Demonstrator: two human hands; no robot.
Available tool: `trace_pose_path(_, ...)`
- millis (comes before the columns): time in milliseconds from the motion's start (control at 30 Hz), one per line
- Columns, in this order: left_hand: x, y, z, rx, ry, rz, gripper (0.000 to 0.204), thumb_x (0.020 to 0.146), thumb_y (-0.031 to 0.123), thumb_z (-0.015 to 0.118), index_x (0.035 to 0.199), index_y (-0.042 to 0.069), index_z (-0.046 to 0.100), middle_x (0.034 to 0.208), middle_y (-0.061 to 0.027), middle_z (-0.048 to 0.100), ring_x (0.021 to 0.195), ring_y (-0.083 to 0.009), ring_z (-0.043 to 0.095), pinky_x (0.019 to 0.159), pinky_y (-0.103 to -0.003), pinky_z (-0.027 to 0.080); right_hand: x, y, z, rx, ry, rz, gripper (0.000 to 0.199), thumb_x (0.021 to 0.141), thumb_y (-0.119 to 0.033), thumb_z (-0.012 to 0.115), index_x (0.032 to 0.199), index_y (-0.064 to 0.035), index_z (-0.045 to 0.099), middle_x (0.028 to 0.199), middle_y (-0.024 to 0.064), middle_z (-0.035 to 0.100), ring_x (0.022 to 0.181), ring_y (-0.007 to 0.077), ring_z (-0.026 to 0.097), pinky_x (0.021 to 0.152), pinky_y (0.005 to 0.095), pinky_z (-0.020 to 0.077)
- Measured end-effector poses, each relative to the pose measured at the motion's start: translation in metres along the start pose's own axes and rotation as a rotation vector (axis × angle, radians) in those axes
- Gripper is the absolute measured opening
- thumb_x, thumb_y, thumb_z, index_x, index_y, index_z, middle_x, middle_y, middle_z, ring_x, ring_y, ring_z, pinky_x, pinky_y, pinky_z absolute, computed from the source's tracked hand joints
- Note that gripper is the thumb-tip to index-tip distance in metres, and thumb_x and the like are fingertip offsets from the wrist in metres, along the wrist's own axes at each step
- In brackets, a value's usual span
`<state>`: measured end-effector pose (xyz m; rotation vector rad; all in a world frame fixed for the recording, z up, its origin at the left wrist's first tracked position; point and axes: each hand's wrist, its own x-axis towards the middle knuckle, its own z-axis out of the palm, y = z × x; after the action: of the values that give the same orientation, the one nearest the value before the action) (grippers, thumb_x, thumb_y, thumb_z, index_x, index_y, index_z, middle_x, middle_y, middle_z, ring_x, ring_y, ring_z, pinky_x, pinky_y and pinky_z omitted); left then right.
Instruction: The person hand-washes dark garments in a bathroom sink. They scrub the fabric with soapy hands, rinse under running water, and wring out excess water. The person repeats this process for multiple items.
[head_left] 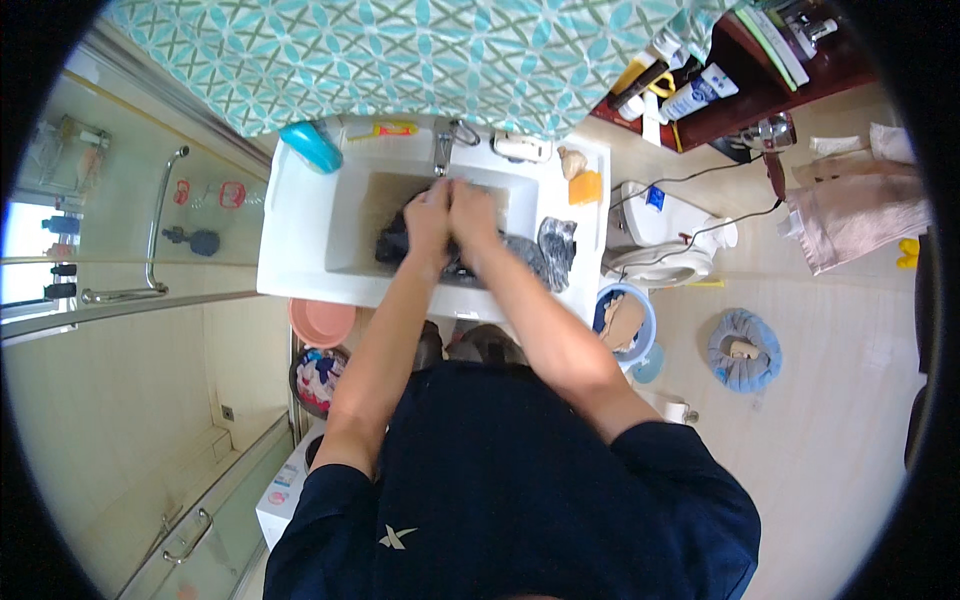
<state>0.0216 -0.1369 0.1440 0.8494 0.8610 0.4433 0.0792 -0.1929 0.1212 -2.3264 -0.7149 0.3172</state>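
Note:
Over the basin of the white sink [350, 285], my left hand [428, 218] and my right hand [472, 208] are pressed close together just below the tap [442, 150]. Both are curled closed and slightly smeared by motion. Dark wet cloth [393, 240] bunches around and beneath them, and they appear to grip it; their fingertips are hidden. Cloudy brownish water [355, 215] lies in the basin. A black-and-grey wet cloth [556, 245] drapes over the basin's right rim, beside my right forearm.
Along the sink's back ledge are a blue bottle [312, 147], a yellow-handled brush [385, 130] and a white soap dish [522, 148]. An orange soap block [585, 188] sits at right. Below stand a pink basin [322, 322] and a blue bucket [648, 310] with clothes; a toilet [660, 265] is right.

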Motion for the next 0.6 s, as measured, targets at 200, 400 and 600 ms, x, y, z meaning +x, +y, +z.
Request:
trace_pose_path(200,0.009,0.014,-0.013,0.414,-0.175,0.117,0.041,0.097,0.035,0.063,0.097,-0.005,0.072,0.089,-0.0065,0.07,0.081,-0.0135,0.059,0.07,-0.033,0.048,0.004,-0.017,0.001,0.849,0.051,0.618,0.048,0.106,-0.035,0.042,0.092,0.0049,0.065,0.083,0.0204,0.068,0.077,0.0277,0.062,0.074,0.0445,0.0501)
trace_pose_path(400,0.024,0.029,-0.035,0.162,-0.137,-0.03,0.035,0.097,0.033,0.062,0.089,0.0,0.069,0.086,-0.0064,0.068,0.079,-0.0133,0.057,0.07,-0.031,0.046,-0.001,-0.052,0.016,0.644,0.178,0.408,0.052,0.102,-0.034,0.044,0.081,0.0092,0.063,0.086,0.0314,0.068,0.077,0.0417,0.066,0.07,0.0483,0.0471)
trace_pose_path(600,0.053,0.052,-0.062,0.258,-0.097,0.184,0.036,0.099,0.034,0.061,0.089,-0.001,0.068,0.086,-0.0062,0.067,0.074,-0.0138,0.057,0.068,-0.035,0.048,-0.004,-0.085,0.037,0.761,-0.059,0.503,0.042,0.105,-0.029,0.048,0.093,0.0063,0.067,0.083,0.0113,0.066,0.078,0.0163,0.054,0.073,0.0353,0.0461)
